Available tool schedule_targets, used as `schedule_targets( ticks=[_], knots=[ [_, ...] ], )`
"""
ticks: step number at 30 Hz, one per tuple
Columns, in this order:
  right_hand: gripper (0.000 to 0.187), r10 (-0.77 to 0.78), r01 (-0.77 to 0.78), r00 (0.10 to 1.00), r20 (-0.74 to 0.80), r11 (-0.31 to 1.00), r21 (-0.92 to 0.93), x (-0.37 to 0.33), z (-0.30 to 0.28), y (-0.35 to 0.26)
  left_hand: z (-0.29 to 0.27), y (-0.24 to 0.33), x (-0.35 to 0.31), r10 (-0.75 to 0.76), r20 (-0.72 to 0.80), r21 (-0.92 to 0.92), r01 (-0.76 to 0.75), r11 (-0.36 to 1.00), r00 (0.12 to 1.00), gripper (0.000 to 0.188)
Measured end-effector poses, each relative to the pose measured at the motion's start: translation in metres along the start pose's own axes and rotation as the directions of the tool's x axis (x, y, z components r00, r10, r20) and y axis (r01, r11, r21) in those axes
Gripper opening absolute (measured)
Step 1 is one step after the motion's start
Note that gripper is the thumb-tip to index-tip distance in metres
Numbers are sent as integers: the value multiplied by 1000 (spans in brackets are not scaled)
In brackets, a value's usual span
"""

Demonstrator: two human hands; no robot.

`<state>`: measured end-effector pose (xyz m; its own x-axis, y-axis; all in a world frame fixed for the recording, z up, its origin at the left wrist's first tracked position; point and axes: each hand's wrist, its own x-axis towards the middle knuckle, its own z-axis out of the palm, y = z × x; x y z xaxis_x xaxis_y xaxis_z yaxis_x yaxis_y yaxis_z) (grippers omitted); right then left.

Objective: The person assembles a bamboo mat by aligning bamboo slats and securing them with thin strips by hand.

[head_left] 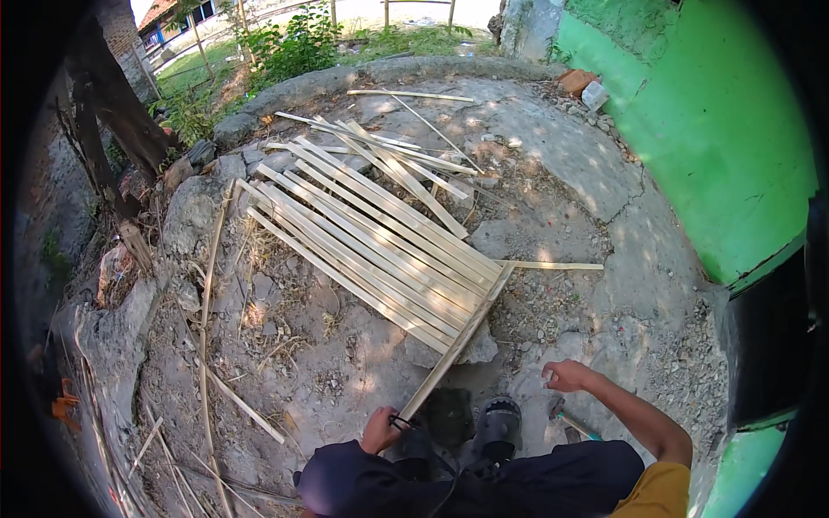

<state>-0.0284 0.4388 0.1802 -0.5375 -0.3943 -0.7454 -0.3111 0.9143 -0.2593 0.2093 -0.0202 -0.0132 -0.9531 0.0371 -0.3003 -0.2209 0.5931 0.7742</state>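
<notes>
On the ground in front of me lies a panel of pale split bamboo slats (380, 250), side by side with narrow gaps. A bamboo crosspiece (466, 332) runs across their near ends and reaches down toward my feet. My left hand (380, 430) is closed at the near end of this crosspiece, beside a thin black loop. My right hand (566, 376) is raised to the right of the panel, fingers curled; whatever they may pinch is too small to tell. Below it, a tool with a teal handle (580, 426) lies on the ground, partly hidden.
Loose bamboo strips (406, 164) lie crossed beyond the panel, and long strips (205, 328) lie at the left. A green wall (691, 129) bounds the right side. Tree trunks (112, 112) and broken concrete (194, 216) stand left. My dark shoes (498, 425) are near the crosspiece.
</notes>
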Motion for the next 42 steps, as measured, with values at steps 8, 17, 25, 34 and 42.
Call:
schedule_targets(
  ticks=[8,17,25,34,42],
  knots=[
    [28,-13,93,968,-251,946,309,-7,104,-15,-15,18,-3,38,-11,-31,-39,999,999,42],
    [15,47,127,878,-476,937,326,21,85,19,-9,-19,-21,-41,-41,-101,36,994,998,42],
    [18,74,279,653,-753,902,330,148,-70,73,-26,18,-10,-156,124,-60,165,985,980,40],
    [27,33,327,540,-841,912,246,353,-207,-31,-23,13,-24,-238,92,-144,250,958,967,31],
    [38,120,129,675,-728,952,276,432,-216,-79,-27,34,-35,-209,-93,5,210,978,973,22]
  ],
)
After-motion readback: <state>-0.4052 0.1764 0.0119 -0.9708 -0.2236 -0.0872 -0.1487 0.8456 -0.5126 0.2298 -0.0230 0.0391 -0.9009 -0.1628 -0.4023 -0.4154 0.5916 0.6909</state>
